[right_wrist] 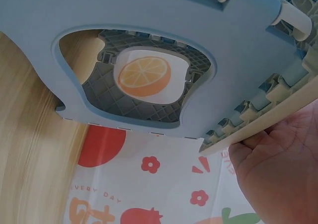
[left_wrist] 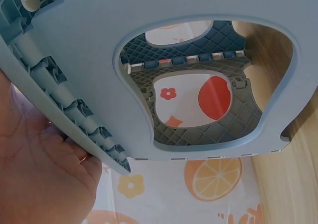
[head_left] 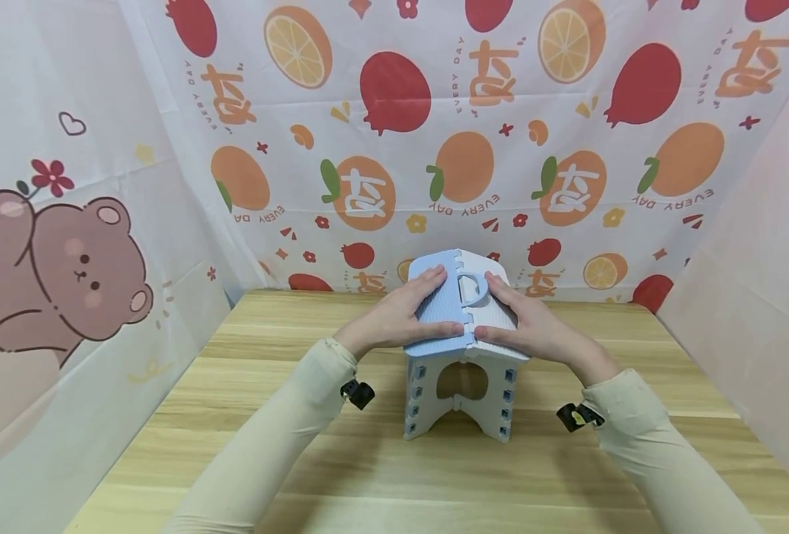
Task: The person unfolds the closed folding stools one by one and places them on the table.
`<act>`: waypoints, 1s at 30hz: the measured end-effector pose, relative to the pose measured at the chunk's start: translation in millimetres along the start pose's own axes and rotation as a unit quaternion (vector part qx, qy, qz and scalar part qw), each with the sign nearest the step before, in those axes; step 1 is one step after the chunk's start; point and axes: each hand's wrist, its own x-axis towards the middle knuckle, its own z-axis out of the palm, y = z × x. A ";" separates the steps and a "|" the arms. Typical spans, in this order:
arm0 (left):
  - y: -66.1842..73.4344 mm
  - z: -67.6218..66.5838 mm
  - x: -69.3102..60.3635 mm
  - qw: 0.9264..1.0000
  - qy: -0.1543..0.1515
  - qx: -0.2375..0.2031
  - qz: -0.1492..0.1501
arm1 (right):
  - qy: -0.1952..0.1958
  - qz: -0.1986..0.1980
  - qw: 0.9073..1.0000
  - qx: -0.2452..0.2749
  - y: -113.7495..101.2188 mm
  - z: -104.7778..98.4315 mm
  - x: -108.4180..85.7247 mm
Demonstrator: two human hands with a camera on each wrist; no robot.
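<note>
A small plastic house (head_left: pixel 428 393) stands upright on the table between both hands. Its pitched roof has a light blue half (head_left: pixel 445 302) and a white half (head_left: pixel 501 315), and a light blue loop handle (head_left: pixel 483 288) sits at the ridge. My left hand (head_left: pixel 397 311) lies on the blue half with its fingers extended, thumb near the ridge. On the white half rests my right hand (head_left: pixel 535 326), likewise with extended fingers. Both wrist views show the palms (left_wrist: pixel 44 154) (right_wrist: pixel 283 169) beyond the roof edges; the roof hides most fingers there. Interlocking tabs show under the roof.
A wood-grain table (head_left: pixel 341 475) lies under the house. Behind hangs a fruit-print cloth (head_left: pixel 421 170), with a bear-print cloth (head_left: pixel 94 259) at the left and a pale cloth (head_left: pixel 755 319) at the right. The walls have rounded openings.
</note>
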 end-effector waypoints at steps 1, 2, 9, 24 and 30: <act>0.3 -0.1 0.1 1.000 -0.001 0.002 0.000 | 0.000 0.001 1.000 -0.002 -0.1 0.0 0.1; 0.6 -0.4 0.2 1.000 -0.002 0.004 0.000 | -0.001 0.002 1.000 -0.004 -0.3 -0.2 0.2; 3.4 -3.4 3.4 0.999 -0.012 0.034 -0.002 | -0.009 0.007 1.000 -0.015 -2.6 -1.9 1.9; 8.5 -4.8 2.1 0.999 -0.024 0.039 -0.016 | -0.017 0.021 0.999 -0.029 -6.0 -4.3 -0.5; 9.1 -5.0 1.6 0.999 -0.031 0.039 -0.020 | -0.022 0.019 0.999 -0.041 -7.9 -4.9 0.4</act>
